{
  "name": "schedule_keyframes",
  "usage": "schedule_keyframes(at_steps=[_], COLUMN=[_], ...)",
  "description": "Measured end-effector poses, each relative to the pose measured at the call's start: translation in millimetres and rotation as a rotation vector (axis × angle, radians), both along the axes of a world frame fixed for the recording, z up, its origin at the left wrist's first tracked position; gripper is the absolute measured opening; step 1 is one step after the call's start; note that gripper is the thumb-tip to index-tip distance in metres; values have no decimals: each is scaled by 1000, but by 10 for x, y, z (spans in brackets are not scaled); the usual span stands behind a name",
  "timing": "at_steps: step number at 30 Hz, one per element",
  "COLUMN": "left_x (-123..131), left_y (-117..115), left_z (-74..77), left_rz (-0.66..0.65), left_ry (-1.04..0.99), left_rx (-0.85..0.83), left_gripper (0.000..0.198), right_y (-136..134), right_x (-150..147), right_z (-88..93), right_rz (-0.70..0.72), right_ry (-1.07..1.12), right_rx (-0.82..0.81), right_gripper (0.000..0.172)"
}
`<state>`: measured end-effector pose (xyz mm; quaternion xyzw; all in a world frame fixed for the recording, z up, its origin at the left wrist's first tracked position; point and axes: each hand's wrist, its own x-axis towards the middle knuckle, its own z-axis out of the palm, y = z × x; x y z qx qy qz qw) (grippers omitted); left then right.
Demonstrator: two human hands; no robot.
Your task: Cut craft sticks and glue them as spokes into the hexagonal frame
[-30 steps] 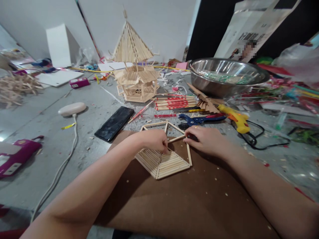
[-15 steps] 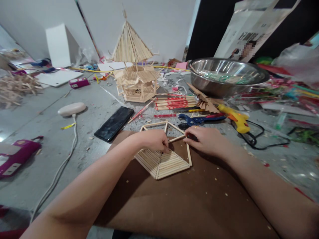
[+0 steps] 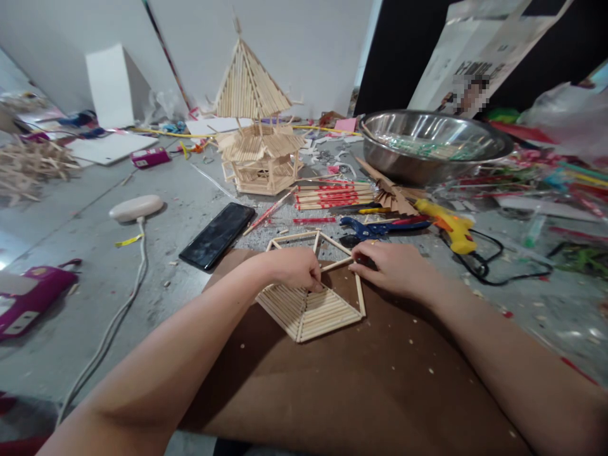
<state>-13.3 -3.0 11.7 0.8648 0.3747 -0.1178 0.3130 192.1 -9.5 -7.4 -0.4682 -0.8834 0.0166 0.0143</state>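
A six-sided frame of thin wooden sticks lies on brown board in front of me. Its near sections are filled with rows of sticks; the far and right ones show open gaps. Over the frame's middle, my left hand is closed, fingertips pressed together at the inner end of a filled section. What they pinch is too small to make out. At the frame's right corner, my right hand pinches the stick edge between thumb and fingers. My left hand and forearm hide part of the frame's left side.
Behind the frame stands a stick pagoda model. A black phone lies to the left, bundled sticks and blue pliers beyond. To the right are a yellow glue gun with a black cord and a steel bowl.
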Motion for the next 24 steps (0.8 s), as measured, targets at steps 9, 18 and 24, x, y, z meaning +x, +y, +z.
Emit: schedule_keyframes(at_steps=[9, 18, 24], left_x=[-5, 13, 12], left_y=[2, 0, -9], left_z=[-15, -13, 6], left_rz=[-20, -26, -54], left_ry=[7, -2, 3], left_rx=[20, 28, 54], left_gripper=[26, 26, 25], right_y=[-4, -122, -224], right_x=[-8, -136, -224], right_z=[-13, 96, 147], right_rz=[38, 191, 219], right_ry=[23, 110, 119], right_rx=[11, -103, -284], right_gripper=[27, 26, 24])
